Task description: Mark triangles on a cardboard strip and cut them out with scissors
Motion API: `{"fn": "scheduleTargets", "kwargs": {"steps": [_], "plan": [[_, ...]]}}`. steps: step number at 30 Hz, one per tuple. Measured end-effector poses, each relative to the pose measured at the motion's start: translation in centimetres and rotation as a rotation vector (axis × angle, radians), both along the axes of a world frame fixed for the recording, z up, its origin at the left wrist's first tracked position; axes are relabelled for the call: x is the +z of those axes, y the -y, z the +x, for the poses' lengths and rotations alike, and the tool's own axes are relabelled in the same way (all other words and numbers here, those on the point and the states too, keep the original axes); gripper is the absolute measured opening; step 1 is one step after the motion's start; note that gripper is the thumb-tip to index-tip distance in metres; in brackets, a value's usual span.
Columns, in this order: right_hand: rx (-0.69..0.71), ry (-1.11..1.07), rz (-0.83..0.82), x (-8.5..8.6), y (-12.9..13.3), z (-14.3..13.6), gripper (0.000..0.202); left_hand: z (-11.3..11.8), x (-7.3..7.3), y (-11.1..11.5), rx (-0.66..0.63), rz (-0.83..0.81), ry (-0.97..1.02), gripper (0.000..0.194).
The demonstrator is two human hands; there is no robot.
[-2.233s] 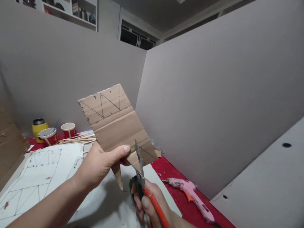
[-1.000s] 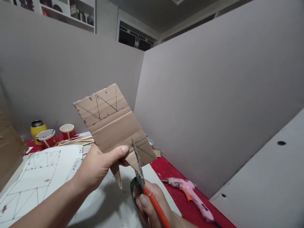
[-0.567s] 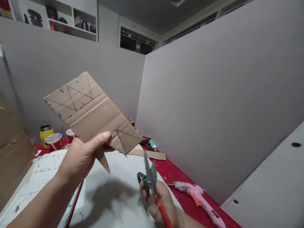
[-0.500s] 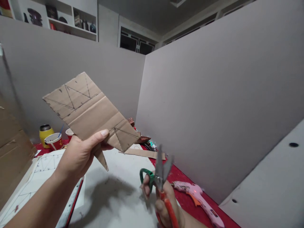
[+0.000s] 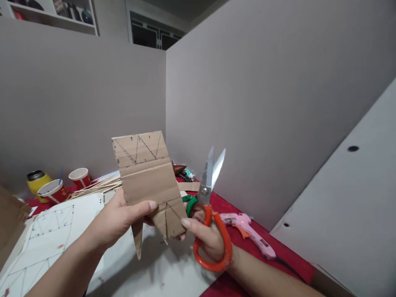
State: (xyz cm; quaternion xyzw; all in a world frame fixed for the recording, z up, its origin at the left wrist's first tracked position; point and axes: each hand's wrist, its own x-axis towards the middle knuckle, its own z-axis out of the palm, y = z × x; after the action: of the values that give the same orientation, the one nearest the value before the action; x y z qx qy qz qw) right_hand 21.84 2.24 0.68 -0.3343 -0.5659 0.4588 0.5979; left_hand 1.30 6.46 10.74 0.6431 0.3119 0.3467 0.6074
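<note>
A piece of brown cardboard (image 5: 148, 181), with zigzag pen lines along its top and lower right, is held up in front of me. My left hand (image 5: 122, 220) pinches its lower left edge, thumb in front. Below it hangs a pointed cardboard tip (image 5: 137, 239); a notch separates it from the lined lower part. In my right hand (image 5: 208, 235) are scissors (image 5: 204, 190) with one orange and one green handle, blades parted and pointing up. The right thumb also touches the cardboard's lower right corner. Some right fingers are hidden behind the cardboard and handles.
A pink glue gun (image 5: 249, 231) with a lit red light lies on the red cloth (image 5: 229, 204) at right. At left are paper cups (image 5: 79, 177), a yellow jar (image 5: 37, 183), thin wooden sticks (image 5: 102, 184) and a sheet with drawn triangles (image 5: 51, 229). Grey partitions (image 5: 262, 103) enclose the table.
The cardboard has come lower and to the right and turned more upright. My right hand has risen with the scissors to the cardboard's lower right corner. The view has shifted right.
</note>
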Motion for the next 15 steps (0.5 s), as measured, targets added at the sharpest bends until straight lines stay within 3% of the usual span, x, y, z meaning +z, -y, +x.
{"fn": "scheduleTargets", "kwargs": {"steps": [3,8,12,15], "plan": [[0.032,-0.038,-0.026,0.2,0.1,0.1,0.032,0.3,0.5,0.1,-0.038,0.006,-0.022,0.042],[-0.175,-0.036,0.069,0.5,-0.3,0.7,0.035,0.8,0.9,0.6,-0.140,0.031,0.074,0.058],[-0.281,-0.059,0.105,0.9,-0.7,1.1,0.034,1.8,-0.6,0.7,-0.149,0.040,0.114,0.060],[-0.283,-0.042,0.141,1.4,-0.7,1.1,0.034,2.8,-1.9,0.9,-0.135,0.017,0.081,0.052]]}}
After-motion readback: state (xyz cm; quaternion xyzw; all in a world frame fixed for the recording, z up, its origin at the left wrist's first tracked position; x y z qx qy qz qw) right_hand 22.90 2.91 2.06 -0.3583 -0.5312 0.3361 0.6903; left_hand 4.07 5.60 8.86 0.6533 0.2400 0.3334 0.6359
